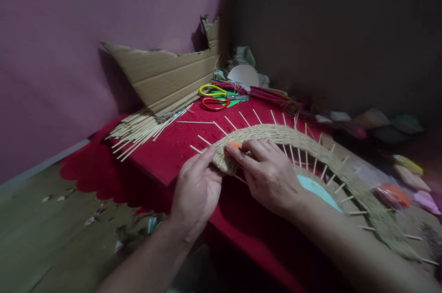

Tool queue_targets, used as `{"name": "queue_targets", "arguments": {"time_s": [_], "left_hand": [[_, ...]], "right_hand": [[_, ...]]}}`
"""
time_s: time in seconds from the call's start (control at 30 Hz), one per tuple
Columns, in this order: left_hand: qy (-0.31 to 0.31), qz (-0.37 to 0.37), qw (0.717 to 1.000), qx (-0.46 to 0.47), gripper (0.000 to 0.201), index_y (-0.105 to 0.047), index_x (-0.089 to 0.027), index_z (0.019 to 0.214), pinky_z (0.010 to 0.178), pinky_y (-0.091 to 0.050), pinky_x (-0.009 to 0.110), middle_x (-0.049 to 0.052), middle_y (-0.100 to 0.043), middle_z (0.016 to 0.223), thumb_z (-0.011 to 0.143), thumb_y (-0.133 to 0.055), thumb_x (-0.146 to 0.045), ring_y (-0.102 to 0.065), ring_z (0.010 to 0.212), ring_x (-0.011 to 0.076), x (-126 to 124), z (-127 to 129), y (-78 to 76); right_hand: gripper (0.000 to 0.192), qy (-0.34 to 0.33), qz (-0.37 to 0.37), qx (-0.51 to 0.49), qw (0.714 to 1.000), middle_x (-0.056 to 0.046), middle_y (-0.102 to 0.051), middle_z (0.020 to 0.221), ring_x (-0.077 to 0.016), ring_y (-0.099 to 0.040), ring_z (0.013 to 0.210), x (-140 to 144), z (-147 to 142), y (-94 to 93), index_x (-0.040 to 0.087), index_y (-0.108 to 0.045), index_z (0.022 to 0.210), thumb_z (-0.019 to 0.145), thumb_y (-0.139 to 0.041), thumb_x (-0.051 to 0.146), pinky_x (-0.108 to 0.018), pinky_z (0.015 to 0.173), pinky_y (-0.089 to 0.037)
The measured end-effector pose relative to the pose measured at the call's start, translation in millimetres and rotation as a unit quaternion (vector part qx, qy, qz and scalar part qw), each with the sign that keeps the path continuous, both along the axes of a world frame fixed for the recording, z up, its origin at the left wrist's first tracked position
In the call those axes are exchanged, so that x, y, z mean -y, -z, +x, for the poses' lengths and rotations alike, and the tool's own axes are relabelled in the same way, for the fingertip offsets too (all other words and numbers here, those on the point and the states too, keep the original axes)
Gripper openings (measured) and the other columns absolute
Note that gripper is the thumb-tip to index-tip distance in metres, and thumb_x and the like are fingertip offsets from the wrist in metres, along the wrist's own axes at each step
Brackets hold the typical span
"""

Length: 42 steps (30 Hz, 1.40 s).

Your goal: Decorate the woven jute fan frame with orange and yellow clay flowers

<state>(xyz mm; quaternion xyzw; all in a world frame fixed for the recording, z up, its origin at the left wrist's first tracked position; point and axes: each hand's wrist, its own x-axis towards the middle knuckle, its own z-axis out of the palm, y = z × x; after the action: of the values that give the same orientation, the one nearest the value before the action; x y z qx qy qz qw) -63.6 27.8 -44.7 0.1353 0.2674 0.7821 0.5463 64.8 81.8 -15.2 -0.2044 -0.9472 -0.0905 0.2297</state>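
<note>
A curved band of woven straw-coloured cord (269,133) arcs across the red cloth, with thin sticks poking out along both edges. My left hand (196,187) grips the near left end of the band, thumb on top and the other fingers underneath. Between the fingertips of my right hand (271,173) is a small orange piece (233,146), held against the top of the band; its kind is unclear. Under my right forearm, part of a pale green disc (319,192) shows inside the curve.
Yellow-and-red-handled scissors (221,96) lie behind the band. A bundle of thin sticks (138,132) rests at left below a torn cardboard sheet (169,74). An orange packet (393,195) sits at right. The red-covered table (155,159) drops off at its front edge.
</note>
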Motion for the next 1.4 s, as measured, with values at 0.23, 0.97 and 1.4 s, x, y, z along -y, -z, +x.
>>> {"name": "queue_targets", "arguments": {"time_s": [0.23, 0.97, 1.4], "left_hand": [[-0.007, -0.015, 1.0, 0.011, 0.012, -0.069, -0.01, 0.085, 0.087, -0.052, 0.037, 0.012, -0.07, 0.095, 0.081, -0.06, -0.016, -0.066, 0.094, 0.023, 0.9, 0.6, 0.7], [0.021, -0.007, 1.0, 0.0, 0.016, -0.066, -0.013, 0.094, 0.087, -0.052, 0.034, 0.009, -0.07, 0.095, 0.078, -0.061, -0.01, -0.066, 0.094, 0.0206, 6.4, 1.1, -2.9], [0.038, 0.013, 0.999, -0.001, 0.018, -0.066, -0.012, 0.095, 0.087, -0.052, 0.034, 0.009, -0.07, 0.096, 0.083, -0.054, -0.007, -0.065, 0.096, 0.0202, 7.3, 0.7, -2.4]], "right_hand": [[0.033, -0.007, -0.003, -0.022, 1.0, -0.011, -0.064, 0.093, -0.0205, -0.053, 0.08, 0.0, -1.7, 0.0, 0.014, -0.06, 0.115, 0.087, -0.043, 0.012, -0.036, 0.068, -0.043], [0.034, -0.034, 0.0, -0.068, 0.997, -0.015, -0.066, 0.094, -0.0224, -0.06, 0.081, 7.8, 8.3, -6.9, 0.011, -0.066, 0.11, 0.081, -0.048, 0.007, -0.038, 0.067, -0.044], [0.025, -0.018, 0.02, -0.044, 0.999, -0.011, -0.069, 0.09, -0.0199, -0.058, 0.071, 7.3, 10.1, -4.2, 0.012, -0.07, 0.1, 0.084, -0.051, 0.011, -0.037, 0.063, -0.041]]}}
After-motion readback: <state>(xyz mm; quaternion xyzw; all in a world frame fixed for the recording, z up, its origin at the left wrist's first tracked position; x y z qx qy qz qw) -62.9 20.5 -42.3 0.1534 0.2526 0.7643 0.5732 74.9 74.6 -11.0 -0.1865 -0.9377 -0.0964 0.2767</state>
